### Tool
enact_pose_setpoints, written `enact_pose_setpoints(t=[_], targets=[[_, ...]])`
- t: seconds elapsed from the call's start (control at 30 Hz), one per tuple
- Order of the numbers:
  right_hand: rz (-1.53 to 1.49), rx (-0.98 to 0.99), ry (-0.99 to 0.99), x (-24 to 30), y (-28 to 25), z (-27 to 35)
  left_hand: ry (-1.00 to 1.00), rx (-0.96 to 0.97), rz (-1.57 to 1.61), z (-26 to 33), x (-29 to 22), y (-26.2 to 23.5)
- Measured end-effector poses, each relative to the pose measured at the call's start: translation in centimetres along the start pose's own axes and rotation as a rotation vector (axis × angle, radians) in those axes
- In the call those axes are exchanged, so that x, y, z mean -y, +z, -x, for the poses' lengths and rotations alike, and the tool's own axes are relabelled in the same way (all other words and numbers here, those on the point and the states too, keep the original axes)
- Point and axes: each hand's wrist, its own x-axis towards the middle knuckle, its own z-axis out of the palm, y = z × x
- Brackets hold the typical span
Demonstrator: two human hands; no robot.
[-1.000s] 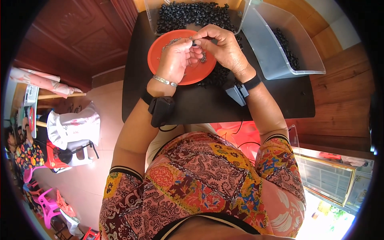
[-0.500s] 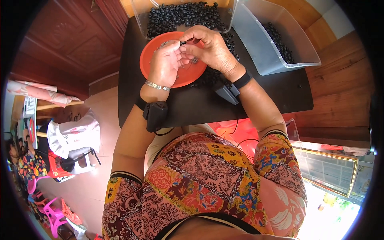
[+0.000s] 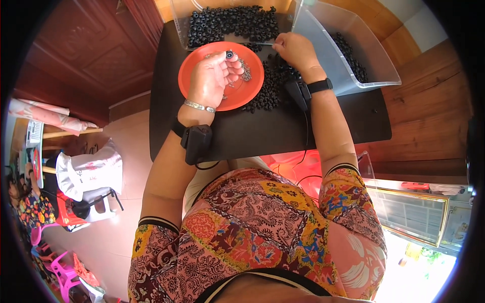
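Observation:
My left hand [image 3: 209,78] is over an orange plate [image 3: 257,83], palm turned up, with a small black ring-shaped part [image 3: 229,54] pinched between thumb and forefinger. The other fingers curl loosely. Small silvery metal pieces [image 3: 246,71] lie in the plate. To the right, my right hand [image 3: 299,50] is closed, its fingertips close to the near edge of a clear bin [image 3: 183,35] of black parts. What it pinches, if anything, I cannot make out. Below it, a heap of small black parts [image 3: 268,91] lies on the dark table [image 3: 242,134], beside the plate.
A second clear bin [image 3: 323,60] with black parts stands at the far right. Black devices are strapped to both wrists, and a cable [image 3: 307,134] hangs from the right one. White sacks [image 3: 93,169], pink stools [image 3: 63,270] and another person [image 3: 35,207] are at the left.
My right hand has left my left hand and moved right, toward the bin's edge. My left hand stays over the plate, the black part now showing at its fingertips.

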Motion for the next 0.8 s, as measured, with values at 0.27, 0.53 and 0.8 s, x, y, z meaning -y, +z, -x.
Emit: enact_pose_setpoints(t=[0.27,0.53,0.8], targets=[[0.192,0.234,0.016,0.8,0.6,-0.1,-0.016,0.042,0.016,-0.4,0.2,-0.8],[-0.468,0.145,0.091,0.4,1.3,-0.3,-0.037,0.038,0.009,-0.4,0.2,-0.4],[-1.265,0.243,-0.048,7.0,0.0,1.7,0.027,0.115,0.082,-0.2,0.7,0.0]])
